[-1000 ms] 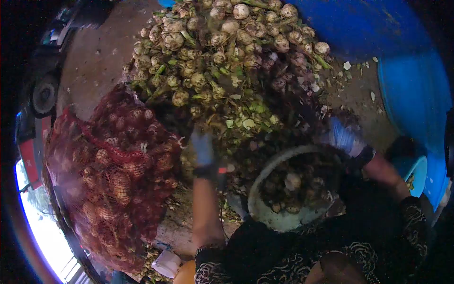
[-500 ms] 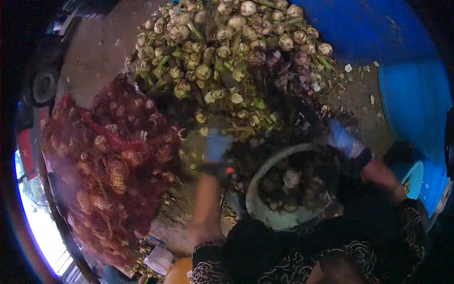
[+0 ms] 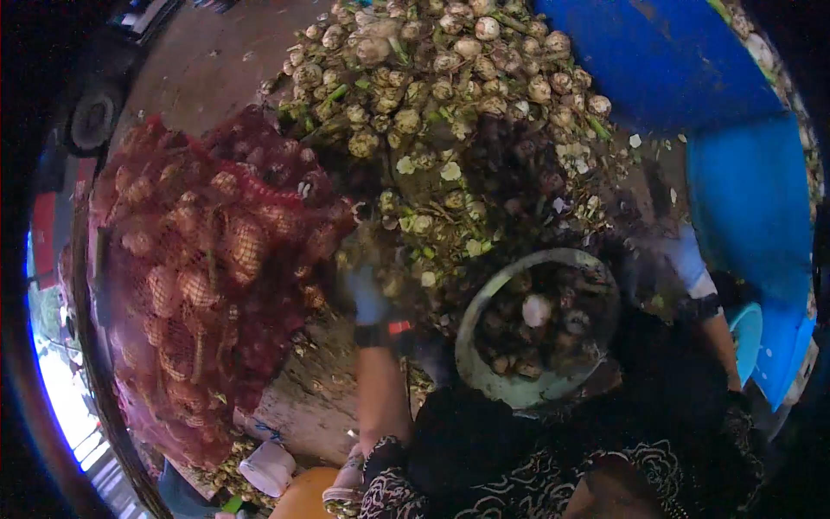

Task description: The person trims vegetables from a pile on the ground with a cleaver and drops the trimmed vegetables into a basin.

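Observation:
My left hand [image 3: 367, 294], in a pale blue glove, is left of the bucket, between the red mesh sack [image 3: 199, 285] and the trimmings on the ground. Its fingers are smeared by motion, so I cannot tell whether anything is in them. My right hand [image 3: 687, 259], gloved in blue too, is right of the bucket near dark debris; its fingers are also blurred. Between them stands a pale bucket [image 3: 484, 316] holding several dirty round bulbs, one whiter bulb [image 3: 536, 310] on top. Ahead lies a large heap of pale bulbs [image 3: 467, 48] with green stems.
A large blue tub [image 3: 752, 190] stands at the right, with a light-blue basin [image 3: 745, 342] near my right forearm. A white container [image 3: 268, 469] and something orange [image 3: 307, 495] are at the lower left. Cut scraps [image 3: 635, 140] lie on the floor.
My left hand has come back towards me and slightly left. My right hand has moved right, away from the bucket. The view has shifted a little.

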The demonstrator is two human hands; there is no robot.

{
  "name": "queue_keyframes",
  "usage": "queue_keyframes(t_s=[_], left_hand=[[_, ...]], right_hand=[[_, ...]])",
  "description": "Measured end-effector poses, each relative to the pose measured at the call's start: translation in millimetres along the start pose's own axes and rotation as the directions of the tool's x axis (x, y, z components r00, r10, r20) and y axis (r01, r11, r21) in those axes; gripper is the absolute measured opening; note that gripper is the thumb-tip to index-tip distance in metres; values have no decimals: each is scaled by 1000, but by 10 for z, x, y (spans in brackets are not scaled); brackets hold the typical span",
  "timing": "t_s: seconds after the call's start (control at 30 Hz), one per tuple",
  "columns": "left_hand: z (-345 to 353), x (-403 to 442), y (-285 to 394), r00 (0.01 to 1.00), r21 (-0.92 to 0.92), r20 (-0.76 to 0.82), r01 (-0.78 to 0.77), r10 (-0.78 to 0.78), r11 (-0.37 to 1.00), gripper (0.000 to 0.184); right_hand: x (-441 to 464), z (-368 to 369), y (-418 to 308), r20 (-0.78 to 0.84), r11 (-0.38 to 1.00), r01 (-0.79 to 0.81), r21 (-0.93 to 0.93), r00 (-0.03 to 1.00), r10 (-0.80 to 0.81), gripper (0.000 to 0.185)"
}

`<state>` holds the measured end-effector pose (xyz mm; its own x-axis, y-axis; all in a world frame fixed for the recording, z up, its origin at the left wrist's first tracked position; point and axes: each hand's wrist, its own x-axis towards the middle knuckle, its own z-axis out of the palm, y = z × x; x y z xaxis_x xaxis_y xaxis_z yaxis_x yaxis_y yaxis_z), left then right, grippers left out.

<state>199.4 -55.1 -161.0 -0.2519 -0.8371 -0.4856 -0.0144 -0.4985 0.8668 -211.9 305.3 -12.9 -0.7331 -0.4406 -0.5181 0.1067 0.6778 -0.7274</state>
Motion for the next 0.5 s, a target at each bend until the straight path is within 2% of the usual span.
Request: queue_keyframes(t_s=[0.03, 0.1, 0.13, 0.2, 0.23, 0.27, 0.3, 0.33, 0.37, 0.4, 0.43, 0.47, 0.5], left_hand=[[-3, -71, 33, 999, 62, 19, -33, 32, 998, 39], [20, -192, 102, 985, 285, 111, -156, 128, 946, 43], [54, -240, 158, 945, 491, 220, -321, 241, 810, 44], [244, -271, 243, 923, 477, 304, -363, 238, 800, 48], [374, -282, 250, 962, 86, 245, 107, -125, 991, 48], [482, -277, 245, 961, 77, 248, 107, -123, 991, 48], [600, -254, 256, 930, 307, 359, -39, -78, 951, 45], [696, -183, 120, 907, 406, 417, -122, -64, 906, 44], [792, -115, -14, 880, 489, 472, -214, -50, 846, 42], [836, 115, -532, 824, 653, 565, -416, -41, 633, 39], [840, 232, -807, 763, 730, 643, -584, -66, 355, 37], [816, 206, -751, 767, 728, 639, -582, -51, 362, 37], [773, 156, -657, 654, 667, 738, -670, -167, 326, 38]], right_hand=[[-73, -131, 68, -2, 1000, 9, -6, 1000, -10, 40], [-275, -398, 226, -129, 977, 43, 211, 992, -16, 36], [-366, -525, 281, -137, 978, 53, 204, 990, -25, 36], [-528, -761, 402, -208, 1000, -25, 18, 978, 29, 29], [-594, -888, 509, -214, 1000, -20, 11, 977, 22, 29], [-641, -1017, 658, -214, 999, -41, 27, 976, 46, 27], [-711, -1100, 736, -215, 997, -60, 43, 974, 68, 24], [-828, -1116, 718, -220, 998, -52, 38, 974, 59, 24], [-954, -1099, 664, -210, 988, -21, 153, 976, 54, 24], [-1074, -1064, 574, -199, 964, 10, 265, 979, 44, 23], [-1192, -1019, 459, -199, 966, 23, 258, 980, 30, 23], [-1298, -980, 313, -251, 976, 68, 208, 968, -14, 17], [-1406, -960, 155, -303, 982, 108, 157, 951, -56, 11]])
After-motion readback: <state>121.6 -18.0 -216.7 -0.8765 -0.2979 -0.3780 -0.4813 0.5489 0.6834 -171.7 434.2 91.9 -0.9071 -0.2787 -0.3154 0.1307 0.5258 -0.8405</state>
